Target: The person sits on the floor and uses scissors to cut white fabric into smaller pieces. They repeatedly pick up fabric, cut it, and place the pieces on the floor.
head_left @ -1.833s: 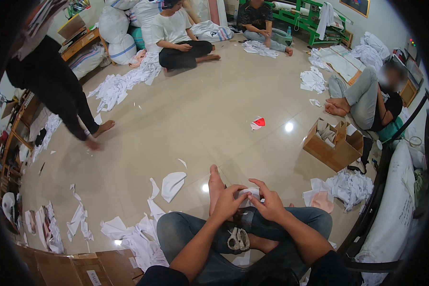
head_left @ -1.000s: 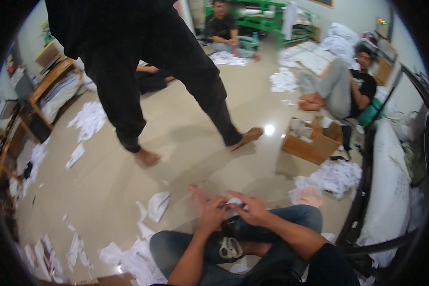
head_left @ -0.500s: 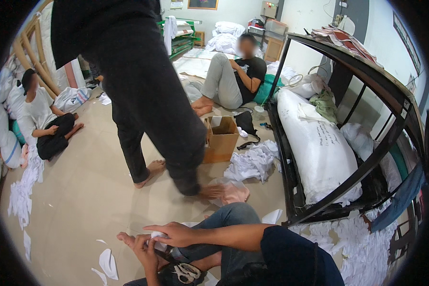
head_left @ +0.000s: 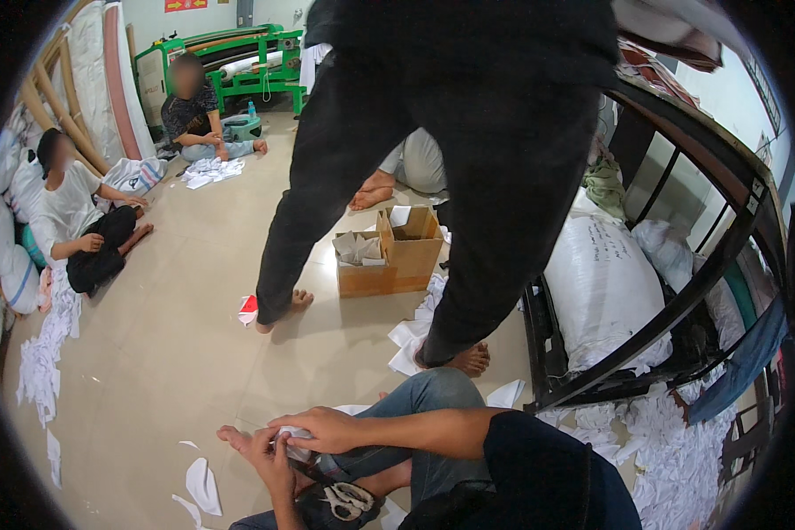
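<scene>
Low in the view, my two hands meet over my bent legs around a small piece of white cloth (head_left: 293, 432). My left hand (head_left: 272, 458) grips it from below with the fingers bent around it. From the right, my right hand (head_left: 316, 430) closes over its top, so much of the cloth is hidden. Scissors with pale, wrapped-looking handles (head_left: 349, 501) lie on my lap just below the hands, their blades pointing up toward them. On the floor to the left of my hands lies a white cloth scrap (head_left: 202, 487).
A person in black trousers (head_left: 521, 177) stands astride right in front. Beyond my knees is a cardboard box (head_left: 380, 281). At right stands a black metal frame (head_left: 654, 362) with a big white sack (head_left: 605, 300). Others sit at left and behind; white scraps (head_left: 680, 468) cover the floor at right.
The standing person has stepped to the right, uncovering more of the boxes and a seated person at the back left. A red-and-white piece now shows on the floor. My hands have barely moved.
</scene>
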Demonstrator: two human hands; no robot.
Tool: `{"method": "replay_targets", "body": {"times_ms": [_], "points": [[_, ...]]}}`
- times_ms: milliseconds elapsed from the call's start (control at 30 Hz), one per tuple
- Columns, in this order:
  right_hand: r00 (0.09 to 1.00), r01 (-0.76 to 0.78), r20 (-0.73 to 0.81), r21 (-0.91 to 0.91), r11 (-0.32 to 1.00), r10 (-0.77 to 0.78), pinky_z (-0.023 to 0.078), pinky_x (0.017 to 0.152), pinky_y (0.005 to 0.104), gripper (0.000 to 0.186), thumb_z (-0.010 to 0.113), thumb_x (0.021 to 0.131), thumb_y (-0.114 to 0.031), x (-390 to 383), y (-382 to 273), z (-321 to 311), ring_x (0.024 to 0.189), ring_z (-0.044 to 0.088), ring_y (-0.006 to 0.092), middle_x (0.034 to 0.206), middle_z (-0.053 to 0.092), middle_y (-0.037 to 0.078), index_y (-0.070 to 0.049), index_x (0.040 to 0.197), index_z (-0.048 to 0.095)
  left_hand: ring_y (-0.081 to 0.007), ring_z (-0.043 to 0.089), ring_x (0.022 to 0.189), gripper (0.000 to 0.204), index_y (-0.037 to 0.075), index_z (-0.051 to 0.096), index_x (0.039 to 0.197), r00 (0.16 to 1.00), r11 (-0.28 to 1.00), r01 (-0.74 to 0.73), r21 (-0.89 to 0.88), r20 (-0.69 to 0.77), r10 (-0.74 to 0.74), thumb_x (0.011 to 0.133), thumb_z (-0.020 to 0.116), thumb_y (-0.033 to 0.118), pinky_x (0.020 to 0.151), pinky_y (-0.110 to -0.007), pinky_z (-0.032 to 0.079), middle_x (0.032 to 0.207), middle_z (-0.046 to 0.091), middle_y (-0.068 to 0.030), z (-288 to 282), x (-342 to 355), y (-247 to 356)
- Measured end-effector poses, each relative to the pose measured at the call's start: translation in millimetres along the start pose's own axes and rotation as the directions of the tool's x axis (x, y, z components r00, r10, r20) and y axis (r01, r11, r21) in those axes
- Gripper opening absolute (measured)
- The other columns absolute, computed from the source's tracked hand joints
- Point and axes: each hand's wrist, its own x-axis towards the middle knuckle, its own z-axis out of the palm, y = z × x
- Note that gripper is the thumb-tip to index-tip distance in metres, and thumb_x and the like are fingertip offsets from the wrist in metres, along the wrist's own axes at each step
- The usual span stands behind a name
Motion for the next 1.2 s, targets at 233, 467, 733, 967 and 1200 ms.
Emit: {"method": "replay_targets", "body": {"times_ms": [233, 467, 733, 967, 1200], "points": [[0.999, -0.023, 0.034, 0.014, 1.0, 0.022, 0.062, 0.099, 0.0565, 0.052, 0.073, 0.11, -0.024, -8, 3, -2, 0.113, 0.081, 0.0484, 0.127, 0.083, 0.026, -0.012, 0.16, 0.066, -0.0226, 0.069, 0.101, 0.015, -0.006, 0.075, 0.123, 0.996, 0.964, -0.008, 0.268, 0.092, -0.017, 0.112, 0.073, 0.005, 0.093, -0.037, 0.056, 0.107, 0.074, -0.0128, 9, -4, 36], [0.987, -0.075, 0.141, -0.03, 0.997, 0.078, 0.06, 0.106, 0.0586, 0.058, 0.073, 0.11, -0.024, 3, -9, -2, 0.125, 0.076, 0.0499, 0.142, 0.079, 0.025, -0.015, 0.166, 0.06, -0.0279, 0.077, 0.107, 0.021, -0.006, 0.076, 0.129, 0.981, 0.983, 0.083, 0.161, 0.158, -0.109, 0.112, 0.071, 0.005, 0.098, -0.04, 0.06, 0.117, 0.081, -0.0185, -1, 2, 0], [0.951, -0.238, 0.209, 0.027, 0.971, 0.227, 0.057, 0.121, 0.0528, 0.067, 0.074, 0.111, -0.024, 12, -40, -7, 0.146, 0.069, 0.0486, 0.16, 0.07, 0.026, -0.012, 0.174, 0.054, -0.0314, 0.078, 0.112, 0.023, -0.002, 0.073, 0.134, 0.973, 0.973, 0.137, 0.183, 0.16, -0.168, 0.113, 0.069, 0.007, 0.102, -0.043, 0.06, 0.12, 0.082, -0.0192, -9, 0, 9], [0.977, -0.136, 0.163, -0.014, 0.991, 0.136, 0.056, 0.119, 0.0528, 0.071, 0.079, 0.108, -0.023, 8, -22, 14, 0.142, 0.069, 0.0485, 0.156, 0.071, 0.027, -0.01, 0.173, 0.054, -0.0518, 0.075, 0.099, 0.025, -0.002, 0.068, 0.116, 0.979, 0.958, 0.146, 0.247, 0.101, -0.175, 0.116, 0.069, 0.024, 0.086, -0.058, 0.055, 0.104, 0.077, -0.0307, -12, -7, 6], [0.978, -0.129, 0.155, -0.073, 0.989, 0.139, 0.06, 0.097, 0.05, 0.069, 0.081, 0.105, -0.02, 13, -28, 9, 0.109, 0.072, 0.0439, 0.13, 0.071, 0.021, -0.013, 0.17, 0.058, -0.0312, 0.075, 0.086, 0.022, -0.003, 0.075, 0.121, 0.978, 0.95, 0.165, 0.267, 0.084, -0.193, 0.117, 0.071, 0.018, 0.083, -0.043, 0.059, 0.097, 0.079, -0.0212, -13, -6, 6]]}}
